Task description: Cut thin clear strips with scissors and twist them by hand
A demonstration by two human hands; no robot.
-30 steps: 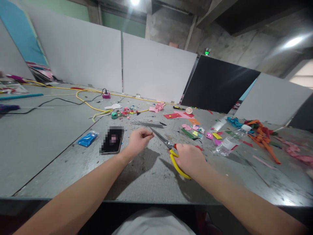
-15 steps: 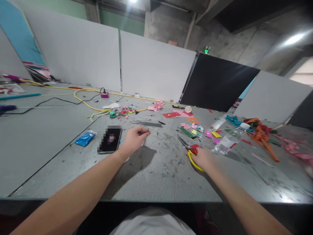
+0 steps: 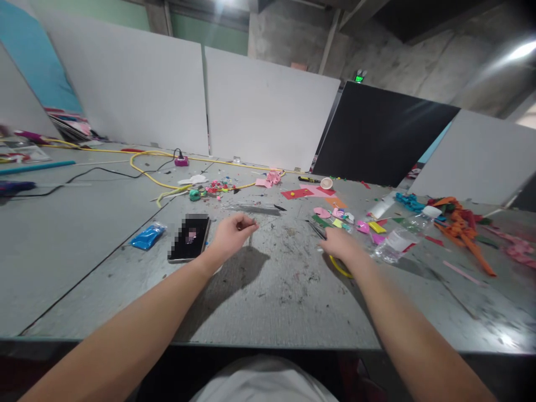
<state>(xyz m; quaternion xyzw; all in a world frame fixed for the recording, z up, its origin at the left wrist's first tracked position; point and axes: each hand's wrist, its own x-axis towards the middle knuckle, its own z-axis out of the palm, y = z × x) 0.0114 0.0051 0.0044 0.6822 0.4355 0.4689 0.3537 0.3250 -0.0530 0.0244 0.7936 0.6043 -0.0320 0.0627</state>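
My left hand [image 3: 232, 234] hovers over the table left of centre, thumb and fingertips pinched together. Whatever is in that pinch is too small to make out. My right hand [image 3: 341, 245] is closed over the middle of a pair of scissors [image 3: 341, 267] with yellow handles. Their dark blades point away and to the left, and my fingers hide the pivot. Just beyond my left hand lie several thin metal tools [image 3: 255, 207]. A phone [image 3: 190, 237] rests beside my left wrist, with a blue packet [image 3: 147, 236] further left.
A clear plastic bottle [image 3: 404, 237] stands right of my right hand. Small coloured clay pieces [image 3: 335, 215] and paper scraps [image 3: 297, 194] lie beyond the scissors. Orange cloth-like strips [image 3: 460, 234] are at the right. A yellow cord [image 3: 142, 174] loops across the back left, below white panels [image 3: 272, 111].
My right hand has shifted forward along the scissors, from the handles to the middle, covering the red part seen before. My left hand stays pinched in nearly the same place.
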